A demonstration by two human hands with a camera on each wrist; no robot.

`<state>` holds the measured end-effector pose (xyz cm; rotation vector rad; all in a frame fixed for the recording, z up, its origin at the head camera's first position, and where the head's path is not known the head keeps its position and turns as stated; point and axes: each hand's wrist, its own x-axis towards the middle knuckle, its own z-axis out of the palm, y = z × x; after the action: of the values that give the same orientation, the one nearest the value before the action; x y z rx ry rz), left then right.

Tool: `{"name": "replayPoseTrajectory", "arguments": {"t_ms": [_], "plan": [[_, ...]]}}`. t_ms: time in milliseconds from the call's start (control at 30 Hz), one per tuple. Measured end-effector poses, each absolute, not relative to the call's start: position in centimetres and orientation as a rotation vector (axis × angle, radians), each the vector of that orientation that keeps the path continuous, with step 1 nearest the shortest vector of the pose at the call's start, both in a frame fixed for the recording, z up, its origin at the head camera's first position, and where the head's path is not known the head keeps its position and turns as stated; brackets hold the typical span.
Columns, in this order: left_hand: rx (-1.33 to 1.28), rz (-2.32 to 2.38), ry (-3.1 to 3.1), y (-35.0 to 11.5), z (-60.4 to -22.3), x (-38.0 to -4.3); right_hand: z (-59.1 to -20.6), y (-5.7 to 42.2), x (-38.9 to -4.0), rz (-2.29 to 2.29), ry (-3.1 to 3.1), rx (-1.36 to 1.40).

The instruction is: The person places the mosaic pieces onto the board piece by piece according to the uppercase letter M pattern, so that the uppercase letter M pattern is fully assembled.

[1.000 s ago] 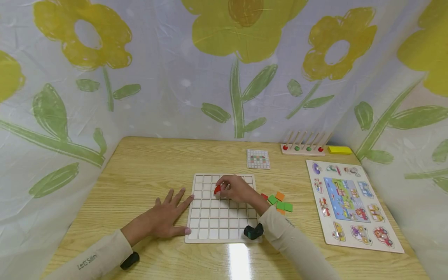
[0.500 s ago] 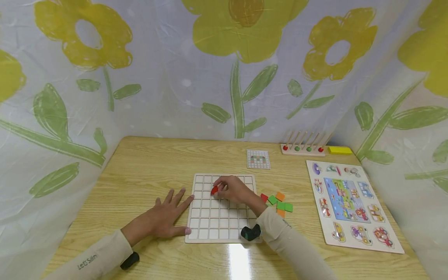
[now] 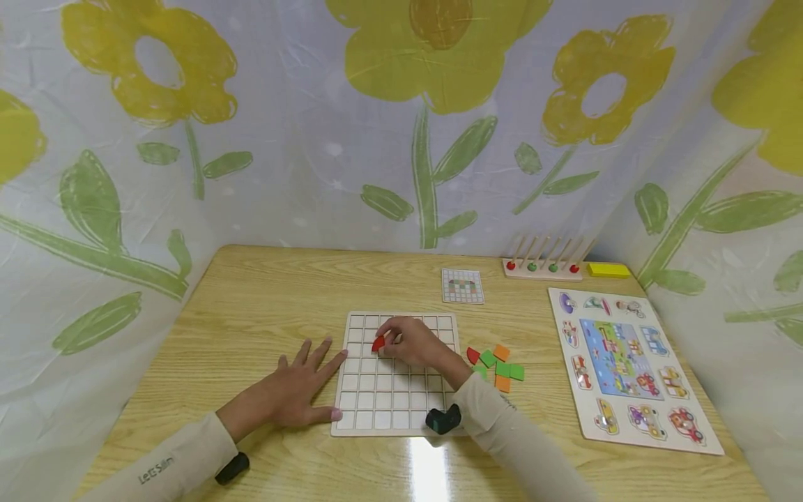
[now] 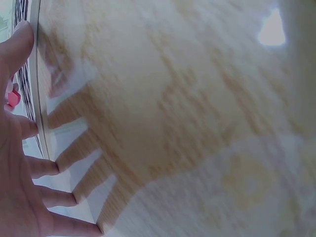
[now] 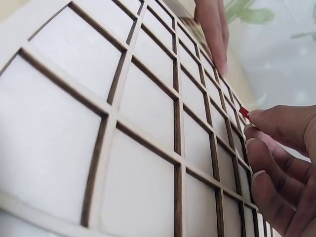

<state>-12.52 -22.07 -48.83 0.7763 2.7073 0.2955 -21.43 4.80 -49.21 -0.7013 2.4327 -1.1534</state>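
Note:
A white grid board [image 3: 366, 401] with square recesses lies on the table. Over its upper middle my right hand [image 3: 410, 341] pinches a red quarter-circle tile [image 3: 378, 343] between thumb and fingers. The right wrist view shows the red tile [image 5: 244, 112] at the fingertips, close to the board's cells; whether it touches them I cannot tell. My left hand [image 3: 295, 392] lies spread on the table, its thumb and a fingertip touching the board's left edge. In the left wrist view the left hand's fingers [image 4: 59, 197] are straight and apart.
Right of the board lie loose green tiles [image 3: 503, 369], orange tiles [image 3: 502, 352] and another red tile [image 3: 473, 355]. Behind stands a pattern card [image 3: 463, 286]. Farther right are a peg rack [image 3: 542, 269], a yellow block [image 3: 608, 270] and a picture puzzle board [image 3: 627, 373].
My right hand has moved slightly left over the board with the red tile. More of the loose tiles by the forearm now show. The left hand has stayed put.

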Motion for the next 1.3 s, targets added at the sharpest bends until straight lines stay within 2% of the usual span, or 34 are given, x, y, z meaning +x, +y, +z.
{"name": "replayPoseTrajectory", "arguments": {"t_ms": [1300], "plan": [[0.79,0.281,2.711,-22.1,-48.9,-12.6,-48.6,2.9,-20.8,-0.906,2.579,-0.627]]}}
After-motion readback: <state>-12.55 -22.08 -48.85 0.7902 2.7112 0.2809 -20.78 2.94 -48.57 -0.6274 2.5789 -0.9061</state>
